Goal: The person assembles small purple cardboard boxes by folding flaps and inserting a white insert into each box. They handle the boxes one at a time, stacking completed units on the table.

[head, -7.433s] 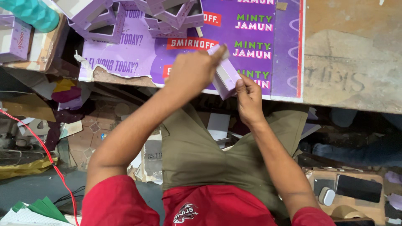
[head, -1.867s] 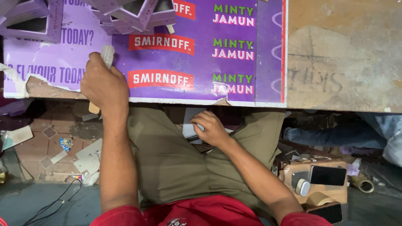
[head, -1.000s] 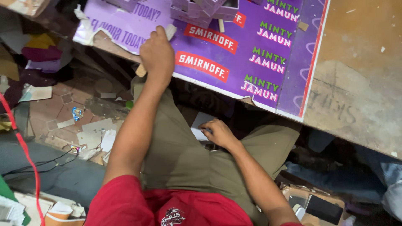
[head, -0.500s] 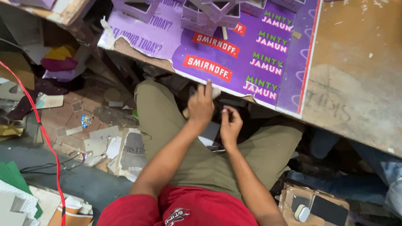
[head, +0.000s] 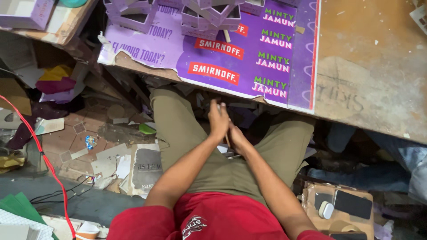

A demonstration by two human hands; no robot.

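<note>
My left hand (head: 219,119) and my right hand (head: 239,138) are pressed together over my lap, just below the front edge of the wooden table (head: 369,84). The left hand's fingers point up toward the table edge, and the right hand lies against its palm side. A thin tan strip (head: 227,140) shows between the two hands; what grips it is hidden. Pale card pieces (head: 224,151) lie on my olive trousers under the hands. A purple printed sheet (head: 249,66) covers the table's left part.
Several small purple-and-white card boxes (head: 209,13) stand at the back of the sheet. A red cable (head: 42,153) runs down the left over a floor littered with paper scraps. A cardboard box holding a dark phone (head: 352,203) sits at the lower right.
My left hand left the purple sheet and dropped to my lap, where it met the right hand. The view has swung back toward the table's front edge.
</note>
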